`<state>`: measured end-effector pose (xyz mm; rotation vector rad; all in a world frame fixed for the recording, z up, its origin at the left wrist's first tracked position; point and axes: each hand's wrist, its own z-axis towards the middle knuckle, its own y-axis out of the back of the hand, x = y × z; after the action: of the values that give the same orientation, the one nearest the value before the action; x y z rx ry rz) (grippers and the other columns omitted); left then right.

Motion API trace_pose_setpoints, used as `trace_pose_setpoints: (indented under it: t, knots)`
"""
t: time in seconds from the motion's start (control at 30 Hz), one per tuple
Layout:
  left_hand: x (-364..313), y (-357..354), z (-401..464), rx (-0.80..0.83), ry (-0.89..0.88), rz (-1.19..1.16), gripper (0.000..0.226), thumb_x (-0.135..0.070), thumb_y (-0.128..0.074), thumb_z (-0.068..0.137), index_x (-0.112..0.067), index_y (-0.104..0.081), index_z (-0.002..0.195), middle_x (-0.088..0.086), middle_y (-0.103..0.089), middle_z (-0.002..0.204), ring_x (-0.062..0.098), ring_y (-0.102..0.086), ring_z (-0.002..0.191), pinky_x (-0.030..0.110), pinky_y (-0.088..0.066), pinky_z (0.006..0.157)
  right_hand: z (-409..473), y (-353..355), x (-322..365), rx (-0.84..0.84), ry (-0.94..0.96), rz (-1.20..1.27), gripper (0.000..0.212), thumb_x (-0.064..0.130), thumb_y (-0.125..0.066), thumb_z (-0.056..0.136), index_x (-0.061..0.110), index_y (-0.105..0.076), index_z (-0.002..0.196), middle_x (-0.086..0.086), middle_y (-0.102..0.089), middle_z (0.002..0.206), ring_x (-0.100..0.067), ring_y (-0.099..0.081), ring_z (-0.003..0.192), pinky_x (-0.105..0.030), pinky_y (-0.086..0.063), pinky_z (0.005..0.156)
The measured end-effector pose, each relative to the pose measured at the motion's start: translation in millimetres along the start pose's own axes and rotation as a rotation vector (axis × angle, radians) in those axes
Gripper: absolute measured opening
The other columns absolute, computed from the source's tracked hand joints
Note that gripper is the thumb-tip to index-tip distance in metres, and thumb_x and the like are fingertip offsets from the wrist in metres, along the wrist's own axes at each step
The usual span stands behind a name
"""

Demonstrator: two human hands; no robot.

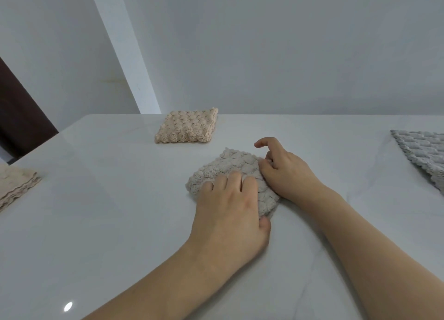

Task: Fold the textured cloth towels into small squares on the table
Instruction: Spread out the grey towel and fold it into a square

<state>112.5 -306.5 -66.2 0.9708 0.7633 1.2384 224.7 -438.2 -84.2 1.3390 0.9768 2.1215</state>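
Your left hand (230,199) lay flat on the bumpy beige towel (230,173) in the middle of the white table (96,223), fingers straight; your right hand (286,173) pinched its right edge; a folded peach towel (187,126) sat farther back; a grey towel (425,154) lay far right; a tan stack (14,185) sat far left

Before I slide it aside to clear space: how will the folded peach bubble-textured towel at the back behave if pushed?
The folded peach bubble-textured towel looks soft and floppy, so it would probably bunch rather than slide. Its stacked layers may shift apart. The glossy white table might still let it glide.
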Motion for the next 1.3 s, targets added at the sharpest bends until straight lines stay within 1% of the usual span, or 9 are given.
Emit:
trace_pose_setpoints:
  t: [0.13,0.33,0.5,0.63,0.7,0.8,0.9,1.17,1.3]
  knots:
    - [-1,-3,-1,0.036,0.061,0.023,0.034,-0.038,-0.033,0.060,-0.017,-0.052,0.080,0.003,-0.050,0.079,0.026,-0.049,0.071,0.038,-0.038,0.065,0,-1,1,0.013,0.010,-0.078,0.024,0.020,-0.038,0.095,0.029,-0.036,0.117,0.001,-0.051,0.065,-0.024,-0.053,0.069,-0.038,-0.043,0.067]
    - [-2,-1,3,0.181,0.070,0.016,0.031,-0.031,-0.051,0.053,-0.014,-0.053,0.079,0.007,-0.053,0.081,0.029,-0.052,0.074,0.043,-0.041,0.070,0,-3,2,0.005,0.015,-0.076,0.016,0.019,-0.039,0.094,0.028,-0.033,0.105,-0.001,-0.052,0.062,-0.028,-0.053,0.066,-0.040,-0.045,0.066]
    - [-6,17,-1,0.372,0.053,-0.004,0.049,-0.039,-0.028,0.066,-0.018,-0.042,0.108,0.003,-0.041,0.115,0.027,-0.039,0.109,0.043,-0.032,0.099,-1,1,3,0.045,-0.012,-0.032,0.012,0.019,-0.041,0.092,0.027,-0.037,0.100,0.003,-0.053,0.066,-0.025,-0.052,0.071,-0.039,-0.044,0.070]
    - [-5,25,-11,0.367,0.002,-0.042,0.059,-0.048,-0.014,0.065,-0.022,-0.043,0.109,-0.002,-0.042,0.118,0.022,-0.038,0.113,0.041,-0.032,0.101,0,8,5,0.059,-0.094,0.108,0.012,0.019,-0.041,0.091,0.025,-0.043,0.101,0.001,-0.061,0.082,-0.019,-0.053,0.074,-0.033,-0.039,0.067]
    - [5,26,-4,0.387,0.044,-0.128,0.052,-0.053,-0.014,0.078,-0.027,-0.049,0.107,-0.008,-0.044,0.117,0.016,-0.037,0.114,0.039,-0.031,0.101,0,8,7,0.054,-0.130,0.195,0.013,0.021,-0.039,0.093,0.027,-0.045,0.102,0.002,-0.063,0.086,-0.016,-0.053,0.070,-0.033,-0.039,0.066]
    - [18,24,6,0.408,0.078,-0.217,0.033,-0.050,-0.025,0.099,-0.031,-0.052,0.096,-0.013,-0.044,0.110,0.012,-0.039,0.111,0.040,-0.031,0.099,-1,7,6,0.042,-0.112,0.174,0.010,0.036,-0.039,0.098,0.029,-0.046,0.103,0.007,-0.062,0.082,-0.010,-0.054,0.072,-0.031,-0.039,0.068]
    - [24,15,5,0.401,0.013,-0.173,0.014,-0.044,-0.037,0.098,-0.034,-0.044,0.105,-0.013,-0.035,0.113,0.013,-0.034,0.115,0.039,-0.026,0.102,-1,6,4,0.036,-0.092,0.136,0.011,0.036,-0.043,0.099,0.029,-0.046,0.107,0.009,-0.060,0.082,-0.006,-0.054,0.076,-0.028,-0.038,0.068]
    - [30,18,9,0.556,-0.021,-0.246,0.023,-0.051,-0.045,0.093,-0.038,-0.032,0.105,-0.014,-0.025,0.120,0.009,-0.021,0.121,0.034,-0.011,0.107,0,6,5,0.027,-0.108,0.108,0.010,0.033,-0.046,0.096,0.030,-0.051,0.105,0.009,-0.059,0.083,-0.006,-0.053,0.077,-0.026,-0.038,0.066]
    - [33,24,10,0.600,-0.012,-0.290,0.032,-0.058,-0.053,0.086,-0.039,-0.036,0.106,-0.016,-0.027,0.118,0.008,-0.022,0.119,0.029,-0.010,0.104,0,8,4,0.002,-0.128,0.300,0.009,0.038,-0.054,0.092,0.035,-0.053,0.101,0.007,-0.061,0.080,-0.009,-0.054,0.067,-0.030,-0.045,0.066]
